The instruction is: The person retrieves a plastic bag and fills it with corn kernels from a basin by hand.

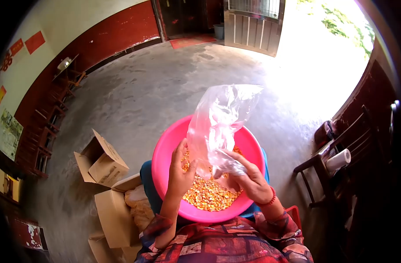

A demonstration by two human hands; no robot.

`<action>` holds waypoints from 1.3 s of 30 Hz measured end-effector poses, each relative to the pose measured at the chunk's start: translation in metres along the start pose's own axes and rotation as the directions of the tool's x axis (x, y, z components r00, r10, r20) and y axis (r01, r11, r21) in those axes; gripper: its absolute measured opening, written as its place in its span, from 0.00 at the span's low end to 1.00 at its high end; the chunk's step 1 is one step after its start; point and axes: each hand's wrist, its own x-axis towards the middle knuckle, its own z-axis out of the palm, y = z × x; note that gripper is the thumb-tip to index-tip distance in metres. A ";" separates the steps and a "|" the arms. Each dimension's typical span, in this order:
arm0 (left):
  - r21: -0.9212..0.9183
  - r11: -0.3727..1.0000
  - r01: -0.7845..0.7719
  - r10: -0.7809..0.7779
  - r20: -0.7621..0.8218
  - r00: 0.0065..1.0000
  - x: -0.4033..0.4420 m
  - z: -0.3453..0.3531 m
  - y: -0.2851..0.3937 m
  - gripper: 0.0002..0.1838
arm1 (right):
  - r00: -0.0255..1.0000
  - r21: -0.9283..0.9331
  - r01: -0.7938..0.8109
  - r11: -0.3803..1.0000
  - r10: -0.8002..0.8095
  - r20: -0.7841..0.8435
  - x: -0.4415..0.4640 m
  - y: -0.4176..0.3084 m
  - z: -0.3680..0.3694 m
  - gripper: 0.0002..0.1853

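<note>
Your right hand (254, 182) grips the clear, thin plastic bag (209, 127) by its bunched near end, long axis running away over the round pink plastic tub's (162, 151) far rim, left hand (180, 177) open, just left of it.

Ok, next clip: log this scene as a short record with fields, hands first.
Right hand: gripping the gathered part of a clear plastic bag
Left hand: open beside the bag; contact unclear
Below the bag: round bright-pink plastic basin holding loose yellow-orange corn kernels
Person's left: open brown cardboard boxes
Person's right: dark wooden chair with a white roll
Floor: smooth grey concrete
</note>
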 end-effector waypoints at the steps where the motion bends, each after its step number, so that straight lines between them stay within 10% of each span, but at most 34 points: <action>1: -0.089 0.996 0.013 -0.013 0.002 1.000 -0.004 -0.001 -0.003 0.48 | 1.000 0.028 0.004 1.000 -0.003 -0.025 -0.002 0.002 -0.002 0.25; 7: -0.350 0.936 0.043 0.044 0.238 0.970 -0.016 0.039 0.010 0.57 | 0.996 0.056 -0.048 0.997 0.052 -0.075 -0.002 0.019 -0.008 0.25; 10: 0.034 0.998 -0.044 0.041 0.086 0.995 -0.016 0.036 -0.011 0.44 | 0.980 -0.007 -0.154 0.988 0.152 -0.127 -0.011 0.031 -0.006 0.21; 15: -0.106 0.994 0.023 -0.032 -0.093 0.995 -0.015 0.019 -0.033 0.14 | 0.974 0.083 -0.212 0.974 0.218 -0.064 -0.020 0.037 -0.026 0.18; 20: -0.803 0.513 0.304 -0.307 0.159 0.938 -0.015 -0.009 -0.009 0.11 | 0.960 -0.073 -0.141 0.987 0.118 -0.255 -0.022 0.049 -0.049 0.18; 23: -0.762 0.565 0.316 -0.186 0.255 0.949 -0.024 -0.024 0.012 0.12 | 0.940 0.001 -0.045 0.999 0.043 -0.338 -0.021 0.052 -0.094 0.17; 25: -0.702 0.623 0.344 -0.150 0.324 0.934 -0.029 -0.025 0.017 0.11 | 0.934 -0.259 -0.168 0.951 0.069 -0.352 -0.013 0.025 -0.082 0.20; 30: -0.728 0.552 0.408 -0.247 0.324 0.913 -0.027 0.006 0.001 0.08 | 0.968 -0.738 0.209 0.642 -0.241 0.065 0.002 0.011 -0.017 0.41; 34: -0.772 0.552 0.314 -0.164 0.269 0.949 -0.024 0.020 0.013 0.09 | 0.960 -0.895 0.162 0.416 -0.275 0.047 0.014 0.052 -0.008 0.18; 36: -0.635 0.675 0.376 -0.185 0.347 0.919 -0.026 -0.010 0.029 0.10 | 0.990 -0.657 -0.130 0.743 0.062 -0.126 0.017 0.047 -0.010 0.08; 39: -0.701 0.624 0.347 -0.221 0.267 0.938 -0.029 -0.034 0.035 0.11 | 0.986 -0.408 -0.045 0.912 -0.024 -0.162 0.015 0.049 -0.013 0.14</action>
